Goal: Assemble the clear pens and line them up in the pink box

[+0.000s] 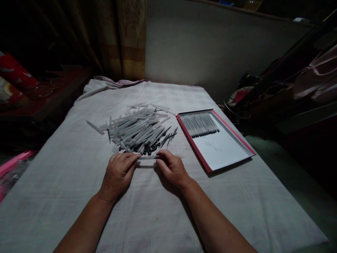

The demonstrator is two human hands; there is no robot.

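Note:
A slim clear pen [147, 158] lies level between my two hands, just above the cloth. My left hand [121, 170] pinches its left end, and my right hand [172, 168] pinches the dark right end. Right beyond my fingers spreads a heap of translucent pen barrels [134, 126], with small black pen parts [149, 148] along its near edge. Several thin dark refills [172, 135] lie at the heap's right side. To the right, a shallow red-edged box lid [233, 151] holds a row of clear pens with black ends [200, 123].
A white cloth [147, 218] covers the table. At the left stand a dark wooden surface [52, 91] with a red patterned object [17, 72] and a pink-rimmed container [15, 163]. A curtain [118, 38] and a pale panel [189, 45] rise behind the table.

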